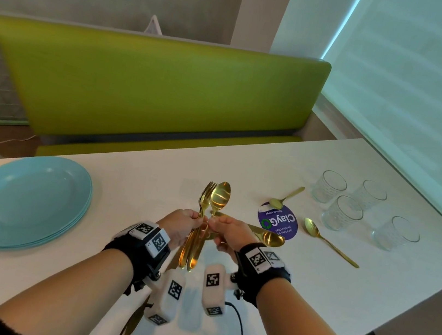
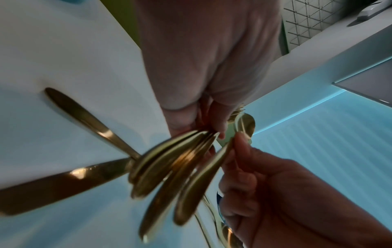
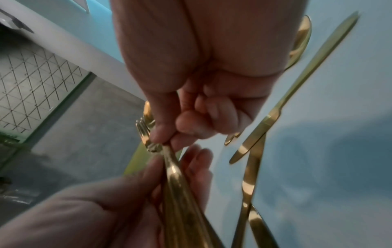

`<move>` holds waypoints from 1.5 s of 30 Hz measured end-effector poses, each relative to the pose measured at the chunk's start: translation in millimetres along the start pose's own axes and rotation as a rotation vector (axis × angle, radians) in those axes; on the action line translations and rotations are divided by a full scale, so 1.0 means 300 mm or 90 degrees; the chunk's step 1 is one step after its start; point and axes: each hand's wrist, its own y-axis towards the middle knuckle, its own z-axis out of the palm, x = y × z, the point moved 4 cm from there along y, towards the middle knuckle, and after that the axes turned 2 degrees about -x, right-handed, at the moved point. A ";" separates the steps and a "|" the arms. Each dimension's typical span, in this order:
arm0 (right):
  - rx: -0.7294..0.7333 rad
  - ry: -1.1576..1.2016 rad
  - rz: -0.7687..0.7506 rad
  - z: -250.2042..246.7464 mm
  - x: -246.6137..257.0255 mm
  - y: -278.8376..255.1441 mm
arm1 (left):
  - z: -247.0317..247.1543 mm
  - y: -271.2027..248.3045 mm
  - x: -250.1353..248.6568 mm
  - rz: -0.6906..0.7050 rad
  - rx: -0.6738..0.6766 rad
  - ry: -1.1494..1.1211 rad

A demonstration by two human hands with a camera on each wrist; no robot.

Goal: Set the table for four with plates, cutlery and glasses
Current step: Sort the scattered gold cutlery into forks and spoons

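On the white table a stack of teal plates sits at the left and four glasses cluster far right, none laid out. Over the middle, the left hand grips a bunch of gold forks; the right hand pinches a gold spoon beside them. She'd best hold the bundle firm and draw out one piece cleanly.
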 end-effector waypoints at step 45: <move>-0.077 -1.047 -0.080 -0.231 0.019 0.250 | -0.018 0.246 -0.073 -0.002 -0.147 0.138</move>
